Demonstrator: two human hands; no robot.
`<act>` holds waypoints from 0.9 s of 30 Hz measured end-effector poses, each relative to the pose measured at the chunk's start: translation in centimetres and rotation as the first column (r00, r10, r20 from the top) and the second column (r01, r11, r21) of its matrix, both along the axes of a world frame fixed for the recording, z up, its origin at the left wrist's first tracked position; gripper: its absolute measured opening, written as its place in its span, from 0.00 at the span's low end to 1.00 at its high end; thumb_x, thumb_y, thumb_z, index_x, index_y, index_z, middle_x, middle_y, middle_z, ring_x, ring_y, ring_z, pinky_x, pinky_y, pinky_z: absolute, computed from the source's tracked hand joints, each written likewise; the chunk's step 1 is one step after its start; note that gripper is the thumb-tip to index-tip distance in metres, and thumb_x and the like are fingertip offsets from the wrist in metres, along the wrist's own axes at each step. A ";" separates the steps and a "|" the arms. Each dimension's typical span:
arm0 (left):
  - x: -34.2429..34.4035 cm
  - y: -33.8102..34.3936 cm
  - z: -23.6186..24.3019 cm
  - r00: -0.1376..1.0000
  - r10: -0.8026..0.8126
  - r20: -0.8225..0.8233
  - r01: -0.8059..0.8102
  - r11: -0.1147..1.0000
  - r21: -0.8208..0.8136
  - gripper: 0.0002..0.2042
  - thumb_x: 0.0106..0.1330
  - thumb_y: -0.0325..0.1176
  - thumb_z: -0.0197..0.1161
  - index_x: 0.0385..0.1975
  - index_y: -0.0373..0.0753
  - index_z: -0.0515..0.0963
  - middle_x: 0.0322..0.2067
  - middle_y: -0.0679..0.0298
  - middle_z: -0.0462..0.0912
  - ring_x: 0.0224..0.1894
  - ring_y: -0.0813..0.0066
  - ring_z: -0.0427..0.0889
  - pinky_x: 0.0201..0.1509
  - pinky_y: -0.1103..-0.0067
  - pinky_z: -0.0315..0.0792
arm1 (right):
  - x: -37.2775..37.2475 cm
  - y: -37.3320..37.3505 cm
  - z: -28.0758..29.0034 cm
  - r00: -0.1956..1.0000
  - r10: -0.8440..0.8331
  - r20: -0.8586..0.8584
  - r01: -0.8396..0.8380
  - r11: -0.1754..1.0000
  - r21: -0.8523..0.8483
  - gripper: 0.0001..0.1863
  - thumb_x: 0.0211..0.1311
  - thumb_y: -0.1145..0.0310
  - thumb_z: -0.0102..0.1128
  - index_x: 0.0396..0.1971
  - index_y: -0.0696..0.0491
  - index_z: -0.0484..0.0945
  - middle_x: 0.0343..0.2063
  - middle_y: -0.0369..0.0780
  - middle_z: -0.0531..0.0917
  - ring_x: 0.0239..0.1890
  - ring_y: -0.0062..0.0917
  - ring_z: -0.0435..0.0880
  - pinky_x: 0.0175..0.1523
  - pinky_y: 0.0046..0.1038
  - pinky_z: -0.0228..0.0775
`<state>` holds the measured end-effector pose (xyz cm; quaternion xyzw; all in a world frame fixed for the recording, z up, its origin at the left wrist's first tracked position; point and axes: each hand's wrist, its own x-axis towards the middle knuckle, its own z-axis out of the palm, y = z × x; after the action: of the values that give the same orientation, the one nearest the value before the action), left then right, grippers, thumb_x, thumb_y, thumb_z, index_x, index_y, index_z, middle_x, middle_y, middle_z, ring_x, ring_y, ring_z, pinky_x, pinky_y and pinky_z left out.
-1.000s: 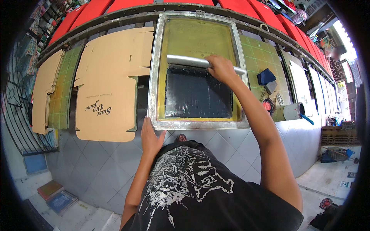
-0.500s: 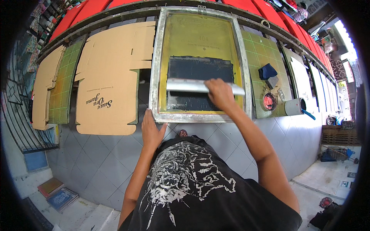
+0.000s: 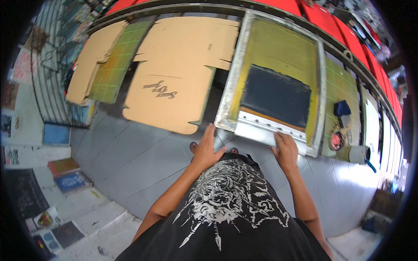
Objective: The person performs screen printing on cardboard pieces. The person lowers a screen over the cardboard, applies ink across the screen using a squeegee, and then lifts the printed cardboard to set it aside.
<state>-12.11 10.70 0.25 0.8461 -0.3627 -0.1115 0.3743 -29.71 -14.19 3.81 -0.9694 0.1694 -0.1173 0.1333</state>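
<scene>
A screen printing frame (image 3: 319,56) with a metal border and yellow mesh (image 3: 278,43) carries a dark ink patch (image 3: 276,95) over its lower part. A silver squeegee (image 3: 257,134) with an orange blade lies across the frame's lower edge. My right hand (image 3: 285,148) grips its metal handle, the fingertips partly hidden. My left hand (image 3: 209,148) has fingers stretched out beside the frame's lower left corner; whether they touch it I cannot tell. A printed cardboard sheet (image 3: 174,108) lies just left of the frame, on a green board.
More cardboard (image 3: 80,87) and a green board (image 3: 109,74) lie at left. A right-hand board (image 3: 331,82) holds a blue cloth (image 3: 342,107), a red-inked tub (image 3: 336,141) and a cylindrical can (image 3: 357,154). Red panels (image 3: 322,19) line the back, stacked books (image 3: 69,178) the lower left.
My right hand has pulled the squeegee down from mid-mesh to the lower edge, dark ink now showing above it. The view has swung so the bench appears shifted and tilted.
</scene>
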 end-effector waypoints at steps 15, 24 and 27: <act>20.2 20.4 -5.4 0.188 -0.051 -0.981 -0.865 0.464 -0.190 0.19 0.67 0.37 0.58 0.55 0.40 0.65 0.44 0.65 0.77 0.47 0.72 0.77 0.50 0.73 0.72 | 7.3 17.1 0.7 0.990 -0.070 0.119 -0.009 0.830 0.558 0.19 0.48 0.72 0.68 0.43 0.57 0.78 0.40 0.46 0.81 0.43 0.39 0.80 0.49 0.34 0.71; 22.5 19.9 -0.1 0.348 -0.096 -0.933 -0.818 0.456 -0.352 0.15 0.69 0.28 0.53 0.55 0.40 0.65 0.50 0.62 0.75 0.50 0.71 0.77 0.51 0.73 0.74 | 10.5 27.4 -2.7 0.964 -0.267 -0.018 0.220 0.751 0.623 0.17 0.51 0.74 0.64 0.44 0.56 0.78 0.38 0.44 0.82 0.39 0.29 0.82 0.39 0.26 0.73; 24.4 20.5 2.2 0.410 -0.102 -0.906 -0.848 0.325 -0.420 0.18 0.70 0.29 0.50 0.59 0.38 0.62 0.54 0.59 0.72 0.54 0.66 0.75 0.55 0.70 0.73 | 11.8 29.5 -2.0 0.940 -0.340 -0.020 0.267 0.699 0.663 0.17 0.51 0.74 0.64 0.43 0.56 0.79 0.36 0.44 0.82 0.38 0.29 0.82 0.41 0.27 0.73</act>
<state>12.28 31.23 2.45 0.4232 0.1119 -0.1792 0.8810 -17.94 15.35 1.86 -0.8112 0.3501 -0.1209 0.4525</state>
